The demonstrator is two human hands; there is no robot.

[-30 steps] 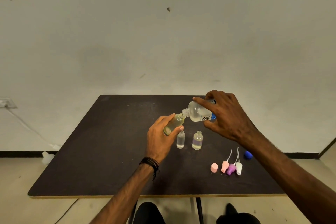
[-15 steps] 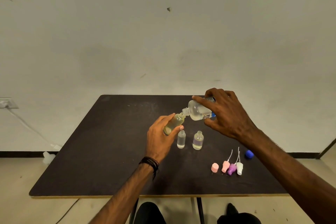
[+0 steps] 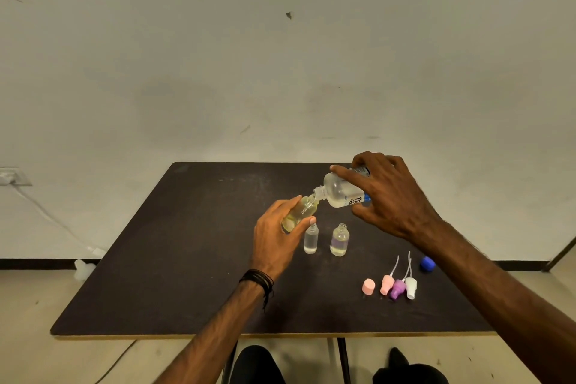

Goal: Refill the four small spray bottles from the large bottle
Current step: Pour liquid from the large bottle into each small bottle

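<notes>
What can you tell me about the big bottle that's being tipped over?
The large bottle looks like clear plastic with a short threaded neck and no cap on. A label with dark print and some blue shows near its base. The right hand grips its body, holding it above the table, tilted almost on its side. Its mouth points down-left into the mouth of a small yellowish bottle held by the left hand.

Table (image 3: 174,259) left half free; 2 upright bottles (image 3: 325,239) block centre; caps (image 3: 392,285) front-right.
</notes>
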